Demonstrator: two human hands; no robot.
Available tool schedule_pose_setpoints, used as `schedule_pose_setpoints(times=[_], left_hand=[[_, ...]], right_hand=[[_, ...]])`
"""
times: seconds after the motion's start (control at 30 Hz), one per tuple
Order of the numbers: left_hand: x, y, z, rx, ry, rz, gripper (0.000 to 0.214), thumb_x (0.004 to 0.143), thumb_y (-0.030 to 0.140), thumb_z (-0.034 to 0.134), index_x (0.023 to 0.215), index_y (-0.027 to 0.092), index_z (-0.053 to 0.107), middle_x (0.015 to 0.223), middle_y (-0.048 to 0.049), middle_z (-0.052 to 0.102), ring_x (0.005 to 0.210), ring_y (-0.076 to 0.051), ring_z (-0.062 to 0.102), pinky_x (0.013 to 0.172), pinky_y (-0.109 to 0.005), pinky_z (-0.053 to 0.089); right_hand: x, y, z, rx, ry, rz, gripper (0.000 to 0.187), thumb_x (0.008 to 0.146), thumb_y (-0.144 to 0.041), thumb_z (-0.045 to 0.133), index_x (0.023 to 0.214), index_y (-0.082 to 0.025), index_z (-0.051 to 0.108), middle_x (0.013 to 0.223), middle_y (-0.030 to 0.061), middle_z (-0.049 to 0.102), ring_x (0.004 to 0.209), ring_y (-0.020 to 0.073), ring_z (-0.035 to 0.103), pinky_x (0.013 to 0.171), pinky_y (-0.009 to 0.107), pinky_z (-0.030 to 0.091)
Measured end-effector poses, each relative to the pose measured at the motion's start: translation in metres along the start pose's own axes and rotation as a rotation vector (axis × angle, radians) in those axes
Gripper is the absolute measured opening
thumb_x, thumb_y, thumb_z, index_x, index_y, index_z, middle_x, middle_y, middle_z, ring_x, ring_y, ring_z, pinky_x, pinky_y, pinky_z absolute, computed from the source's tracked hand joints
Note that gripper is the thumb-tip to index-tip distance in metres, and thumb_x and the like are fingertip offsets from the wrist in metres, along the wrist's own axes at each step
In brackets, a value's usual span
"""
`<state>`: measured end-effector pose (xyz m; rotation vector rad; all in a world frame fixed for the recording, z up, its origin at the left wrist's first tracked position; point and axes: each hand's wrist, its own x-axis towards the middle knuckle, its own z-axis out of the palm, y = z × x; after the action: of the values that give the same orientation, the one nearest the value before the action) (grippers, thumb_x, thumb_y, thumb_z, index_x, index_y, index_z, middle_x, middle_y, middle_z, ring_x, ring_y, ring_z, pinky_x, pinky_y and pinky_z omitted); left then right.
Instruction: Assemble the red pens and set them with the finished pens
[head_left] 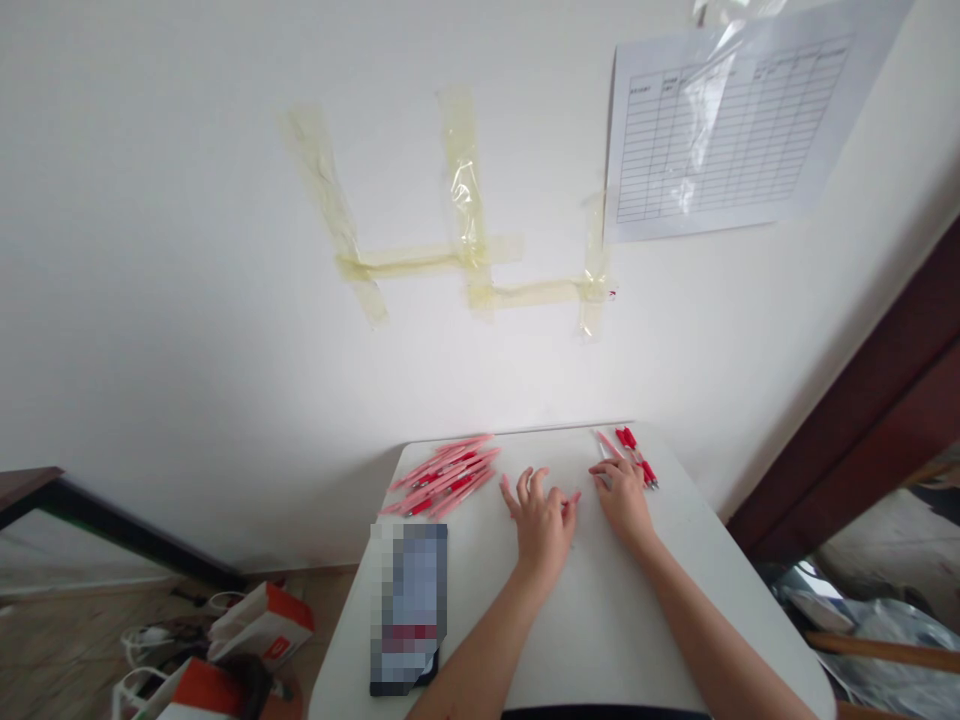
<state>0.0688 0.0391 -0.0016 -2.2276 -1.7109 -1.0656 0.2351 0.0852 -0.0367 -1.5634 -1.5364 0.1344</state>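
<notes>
My left hand (541,520) rests on the white table (600,620) with its fingers spread apart and nothing in it, just right of a heap of several pink and red pens (444,477). My right hand (622,495) lies further right, fingers curled down at a thin pale pen piece (604,445). Whether those fingers grip it I cannot make out. A few red pen parts (636,455) lie beside its fingertips, at the table's far right.
A dark phone (409,605) lies at the table's left edge. The table stands against a white wall with tape strips (465,200) and a printed form (731,130). Bags (259,625) sit on the floor at left, a dark wooden frame (862,430) stands at right.
</notes>
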Motion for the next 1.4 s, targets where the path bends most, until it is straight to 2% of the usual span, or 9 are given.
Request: schedule_pose_setpoints(times=[0.07,0.17,0.43,0.63,0.77,0.9,1.07,1.2,1.4], left_hand=[[-0.006,0.006,0.006,0.042,-0.016,0.089,0.020,0.094,0.034,0.058,0.083,0.021,0.068,0.128,-0.0097,0.064,0.131,-0.032,0.051,0.114,-0.080,0.022],[-0.008,0.008,0.012,0.097,-0.016,0.136,0.018,0.096,0.032,0.055,0.088,0.020,0.066,0.128,-0.0104,0.064,0.132,-0.032,0.052,0.112,-0.082,0.023],[0.005,-0.013,0.013,0.178,0.027,0.090,0.020,0.096,0.034,0.056,0.088,0.019,0.066,0.127,-0.0112,0.065,0.131,-0.033,0.053,0.112,-0.080,0.026],[0.013,-0.022,0.014,0.201,0.038,0.053,0.021,0.097,0.034,0.053,0.088,0.020,0.066,0.130,-0.0120,0.065,0.132,-0.033,0.052,0.112,-0.080,0.022],[0.017,-0.026,0.015,0.196,0.012,0.008,0.022,0.097,0.034,0.052,0.088,0.020,0.066,0.132,-0.0126,0.063,0.134,-0.033,0.050,0.112,-0.081,0.019],[0.019,-0.028,0.014,0.188,0.002,-0.012,0.021,0.097,0.034,0.052,0.088,0.020,0.066,0.132,-0.0123,0.063,0.134,-0.033,0.049,0.113,-0.081,0.015],[0.021,-0.032,0.006,0.200,-0.008,-0.039,0.019,0.096,0.033,0.053,0.090,0.021,0.066,0.133,-0.0130,0.061,0.135,-0.034,0.048,0.113,-0.082,0.012],[0.023,-0.036,-0.001,0.208,-0.022,-0.077,0.018,0.095,0.035,0.055,0.089,0.021,0.067,0.133,-0.0125,0.060,0.134,-0.034,0.047,0.113,-0.082,0.014],[0.027,-0.043,-0.010,0.161,-0.054,-0.156,0.018,0.091,0.040,0.062,0.092,0.024,0.070,0.135,-0.0120,0.058,0.136,-0.036,0.043,0.110,-0.082,0.020]], right_hand=[[0.001,0.001,0.000,-0.014,0.000,-0.022,0.025,0.086,-0.022,0.050,0.091,-0.018,0.075,0.104,0.0141,0.068,0.105,0.0315,0.053,0.095,0.049,0.041],[0.003,0.001,-0.002,-0.044,0.018,-0.046,0.026,0.087,-0.019,0.049,0.094,-0.017,0.074,0.102,0.0145,0.067,0.104,0.0306,0.054,0.096,0.048,0.041],[0.003,0.000,-0.014,-0.295,0.024,-0.055,0.025,0.087,-0.018,0.053,0.100,-0.017,0.074,0.107,0.0141,0.065,0.110,0.0309,0.050,0.101,0.044,0.038],[0.002,-0.012,-0.023,-0.455,-0.009,0.101,0.028,0.088,-0.028,0.059,0.109,-0.017,0.074,0.120,0.0157,0.062,0.116,0.0327,0.046,0.096,0.040,0.038],[0.004,-0.018,-0.030,-0.508,-0.070,0.197,0.027,0.091,-0.035,0.057,0.096,-0.019,0.078,0.119,0.0159,0.063,0.120,0.0346,0.042,0.092,0.042,0.038],[0.004,-0.016,-0.031,-0.514,-0.071,0.199,0.028,0.090,-0.029,0.054,0.087,-0.017,0.078,0.113,0.0173,0.065,0.117,0.0352,0.044,0.087,0.043,0.039],[0.002,-0.007,-0.025,-0.431,0.084,0.092,0.024,0.084,-0.026,0.055,0.074,-0.019,0.076,0.103,0.0198,0.067,0.109,0.0376,0.046,0.081,0.047,0.040],[0.003,-0.002,-0.022,-0.321,0.182,0.047,0.024,0.083,-0.031,0.055,0.073,-0.022,0.075,0.099,0.0175,0.069,0.108,0.0362,0.046,0.086,0.048,0.040],[0.005,-0.004,-0.020,-0.216,0.123,0.080,0.027,0.088,-0.036,0.052,0.083,-0.021,0.074,0.100,0.0156,0.073,0.118,0.0350,0.047,0.094,0.049,0.038]])
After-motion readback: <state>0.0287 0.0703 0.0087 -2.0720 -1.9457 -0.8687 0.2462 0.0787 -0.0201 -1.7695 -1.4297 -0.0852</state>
